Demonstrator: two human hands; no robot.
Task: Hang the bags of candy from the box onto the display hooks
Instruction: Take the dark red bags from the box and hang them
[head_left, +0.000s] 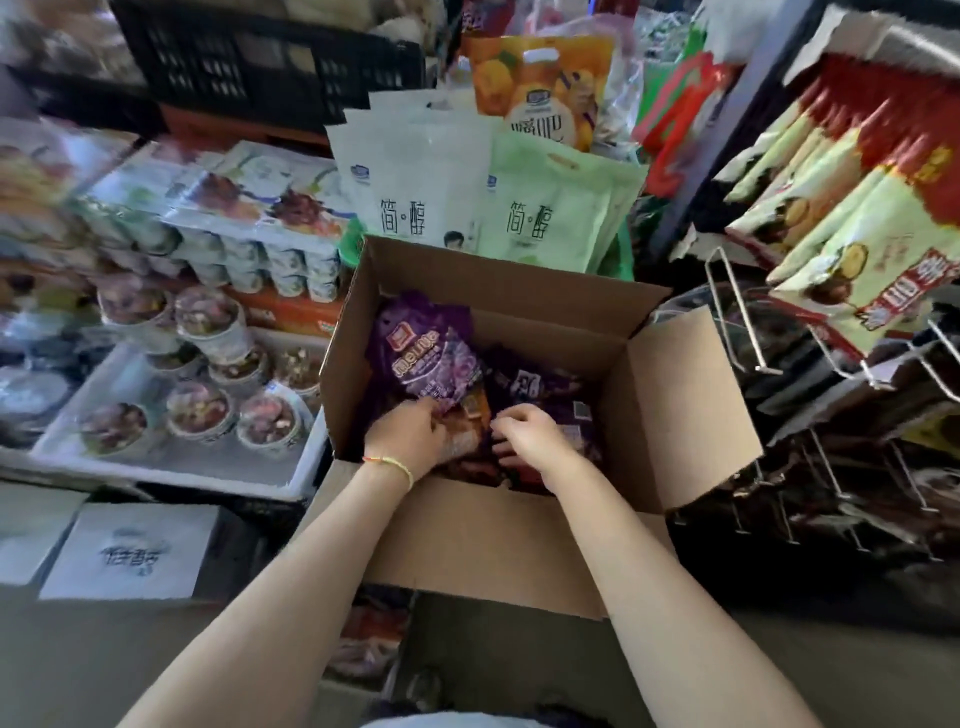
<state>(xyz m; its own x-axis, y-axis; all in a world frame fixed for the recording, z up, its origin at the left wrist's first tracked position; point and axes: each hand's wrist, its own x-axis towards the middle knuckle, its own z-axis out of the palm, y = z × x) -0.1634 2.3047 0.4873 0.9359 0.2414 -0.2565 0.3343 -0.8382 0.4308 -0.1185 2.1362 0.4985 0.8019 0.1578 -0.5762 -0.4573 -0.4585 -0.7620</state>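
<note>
An open cardboard box (670, 405) stands in front of me with several purple candy bags inside. One purple bag (426, 358) leans upright against the box's left wall. My left hand (408, 434) grips the lower edge of that bag. My right hand (530, 436) reaches into the box's middle, fingers curled on the darker bags (545, 389) lying there; whether it grips one I cannot tell. Bare metal display hooks (748, 332) stick out from the rack at the right.
Yellow-green snack bags (852, 249) hang on upper hooks at right. Lower hooks (831, 483) hold dark bags. White and green pouches (467, 197) stand behind the box. Cup snacks in a white tray (208, 395) lie left. A black crate (260, 57) sits at the back.
</note>
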